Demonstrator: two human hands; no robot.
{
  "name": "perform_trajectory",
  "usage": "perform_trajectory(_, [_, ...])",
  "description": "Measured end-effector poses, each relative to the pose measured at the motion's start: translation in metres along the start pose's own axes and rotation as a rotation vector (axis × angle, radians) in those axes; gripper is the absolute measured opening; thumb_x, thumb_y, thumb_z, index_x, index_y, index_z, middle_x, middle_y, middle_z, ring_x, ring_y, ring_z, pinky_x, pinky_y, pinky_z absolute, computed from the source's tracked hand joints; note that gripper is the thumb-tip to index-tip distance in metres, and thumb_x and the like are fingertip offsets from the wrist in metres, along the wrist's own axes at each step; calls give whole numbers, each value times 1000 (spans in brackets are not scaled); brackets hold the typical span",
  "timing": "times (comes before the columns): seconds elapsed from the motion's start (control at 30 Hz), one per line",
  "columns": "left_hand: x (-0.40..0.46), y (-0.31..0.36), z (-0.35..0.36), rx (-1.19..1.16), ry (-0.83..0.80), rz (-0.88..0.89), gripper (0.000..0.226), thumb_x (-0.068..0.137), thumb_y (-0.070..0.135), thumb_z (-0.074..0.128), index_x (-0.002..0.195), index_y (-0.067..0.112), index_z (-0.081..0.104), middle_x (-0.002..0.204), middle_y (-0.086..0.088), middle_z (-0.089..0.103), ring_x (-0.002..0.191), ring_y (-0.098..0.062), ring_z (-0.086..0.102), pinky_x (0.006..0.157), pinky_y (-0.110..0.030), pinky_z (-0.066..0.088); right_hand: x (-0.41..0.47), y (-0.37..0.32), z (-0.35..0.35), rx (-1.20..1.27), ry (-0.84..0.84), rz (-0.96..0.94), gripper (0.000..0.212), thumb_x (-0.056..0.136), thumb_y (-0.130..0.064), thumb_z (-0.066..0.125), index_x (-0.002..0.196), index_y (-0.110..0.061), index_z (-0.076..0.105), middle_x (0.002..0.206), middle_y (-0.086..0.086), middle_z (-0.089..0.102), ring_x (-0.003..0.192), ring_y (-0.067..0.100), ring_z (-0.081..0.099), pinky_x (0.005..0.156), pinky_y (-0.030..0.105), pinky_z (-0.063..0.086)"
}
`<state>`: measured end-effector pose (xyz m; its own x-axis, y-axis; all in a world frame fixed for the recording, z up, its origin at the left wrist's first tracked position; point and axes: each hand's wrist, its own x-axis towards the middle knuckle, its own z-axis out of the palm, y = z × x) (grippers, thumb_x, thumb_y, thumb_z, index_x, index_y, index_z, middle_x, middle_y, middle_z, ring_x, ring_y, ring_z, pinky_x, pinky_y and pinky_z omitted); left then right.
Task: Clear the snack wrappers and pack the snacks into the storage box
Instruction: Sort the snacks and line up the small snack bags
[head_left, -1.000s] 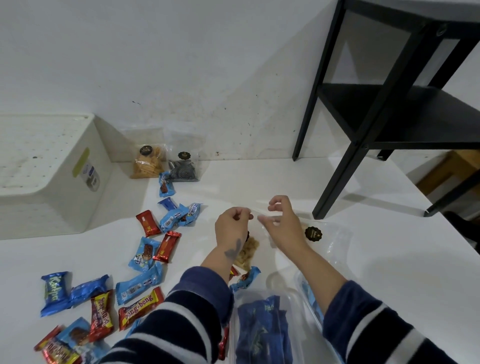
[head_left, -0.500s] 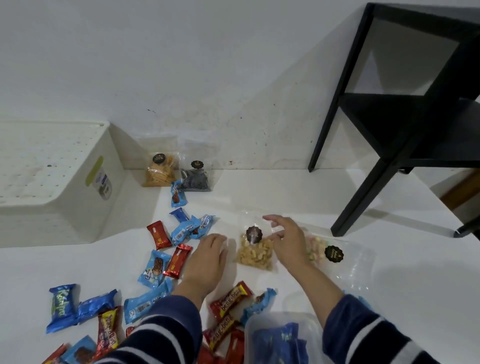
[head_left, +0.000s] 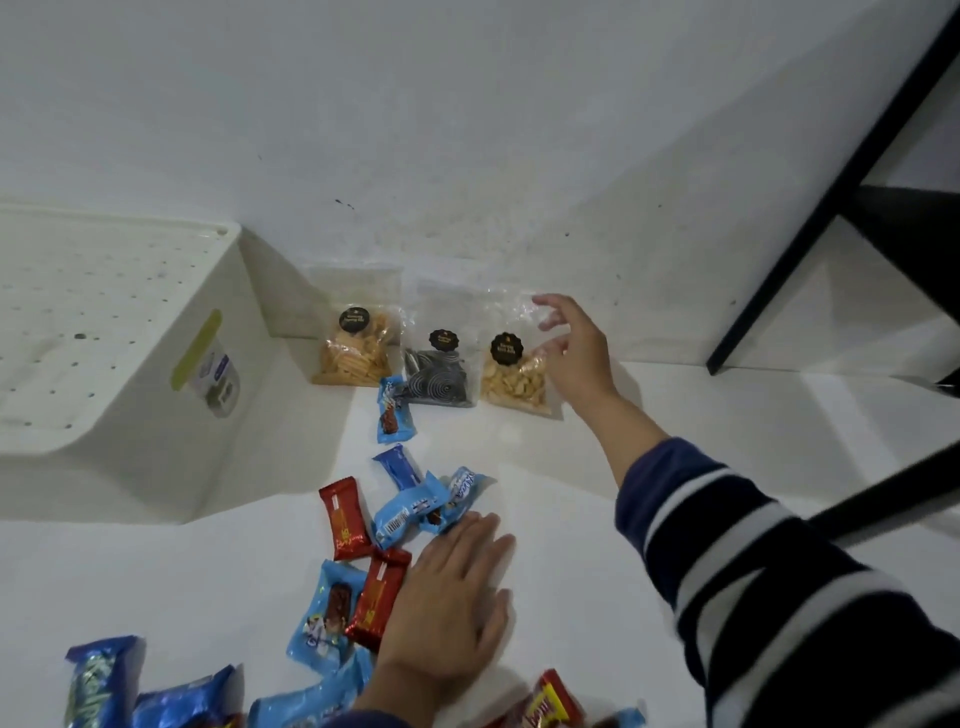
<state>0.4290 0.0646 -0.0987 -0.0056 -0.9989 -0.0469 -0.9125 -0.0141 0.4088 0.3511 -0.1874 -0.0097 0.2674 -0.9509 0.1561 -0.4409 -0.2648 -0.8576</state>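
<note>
Three clear snack bags with black round labels lean against the wall: orange sticks (head_left: 355, 347), dark swirled pieces (head_left: 439, 375) and pale crackers (head_left: 514, 375). My right hand (head_left: 574, 353) is at the cracker bag's right edge, fingers spread and touching its plastic, gripping nothing. My left hand (head_left: 452, 603) lies flat, palm down, on the white table (head_left: 701, 431), holding nothing. Several small blue and red wrapped snacks (head_left: 410, 506) are scattered just left of it. A white storage box (head_left: 156, 415) with a perforated lid stands at the left.
More wrapped snacks lie along the bottom edge, among them a blue pack (head_left: 98, 680) and a red bar (head_left: 550, 701). A black shelf frame (head_left: 831, 197) stands at the right on the table. The wall closes the back.
My right hand carried the cracker bag from the table's middle to the wall and stood it beside the other two bags. The left hand settled flat. The view swung left.
</note>
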Motion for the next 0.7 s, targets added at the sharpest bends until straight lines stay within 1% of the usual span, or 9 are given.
perform_trajectory(0.1, [1, -2, 0, -34, 26, -1, 55, 93, 50, 25, 146, 36, 30, 156, 16, 17, 145, -2, 7, 119, -33, 18, 25, 8, 21, -35, 31, -8, 65, 80, 23, 38, 116, -27, 59, 102, 0, 50, 75, 15, 49, 67, 24, 49])
perform_trajectory(0.17, [1, -2, 0, -45, 36, -8, 55, 93, 52, 23, 146, 39, 26, 157, 18, 12, 144, 0, 2, 120, -31, 13, 33, 15, 29, -49, 72, -5, 60, 81, 21, 40, 117, -23, 60, 102, 0, 49, 79, 14, 48, 72, 22, 47])
perform_trajectory(0.27, [1, -2, -2, -63, 46, -10, 55, 92, 52, 24, 146, 39, 27, 157, 19, 13, 144, 2, 1, 119, -27, 10, 36, 18, 36, -70, 83, 9, 54, 86, 15, 42, 122, -22, 59, 107, 2, 48, 85, 13, 50, 77, 17, 45])
perform_trajectory(0.37, [1, -3, -3, -49, 45, -5, 56, 92, 54, 22, 147, 42, 21, 154, 25, 3, 142, 6, -5, 119, -23, 5, 31, 14, 31, -110, 23, 29, 54, 89, 11, 45, 128, -24, 56, 123, 10, 45, 98, 16, 51, 87, 20, 46])
perform_trajectory(0.43, [1, -2, -3, -49, 49, -10, 56, 92, 54, 22, 147, 43, 20, 152, 27, 1, 142, 6, -5, 119, -23, 4, 19, 11, 21, -145, -45, 63, 54, 90, 8, 46, 132, -26, 53, 130, 10, 39, 99, 16, 48, 83, 17, 44])
perform_trajectory(0.5, [1, -1, -2, -41, 56, -3, 56, 92, 54, 25, 146, 40, 24, 153, 23, 8, 143, 2, 1, 120, -27, 9, -1, 7, 10, -186, -106, 89, 54, 91, 4, 47, 133, -29, 50, 130, 9, 36, 95, 14, 46, 73, 8, 39])
perform_trajectory(0.53, [1, -2, 0, -32, 61, 6, 56, 92, 53, 27, 146, 38, 28, 155, 19, 14, 144, -1, 7, 120, -29, 11, -15, 6, 4, -208, -139, 102, 53, 91, 2, 48, 134, -29, 49, 131, 8, 35, 95, 15, 45, 72, 6, 38])
perform_trajectory(0.63, [1, -2, 1, 11, 70, 19, 54, 93, 51, 29, 144, 34, 36, 154, 10, 28, 143, -8, 19, 115, -28, 13, -65, 5, -16, -298, -270, 142, 51, 91, -8, 55, 137, -27, 46, 136, 6, 32, 106, 21, 50, 91, 19, 41])
perform_trajectory(0.7, [-2, 1, 0, 40, 86, 34, 54, 93, 49, 31, 142, 31, 39, 152, 6, 35, 142, -13, 27, 113, -29, 16, -103, 5, -33, -322, -333, 166, 45, 90, -12, 57, 132, -25, 50, 134, 8, 35, 112, 23, 53, 95, 23, 42])
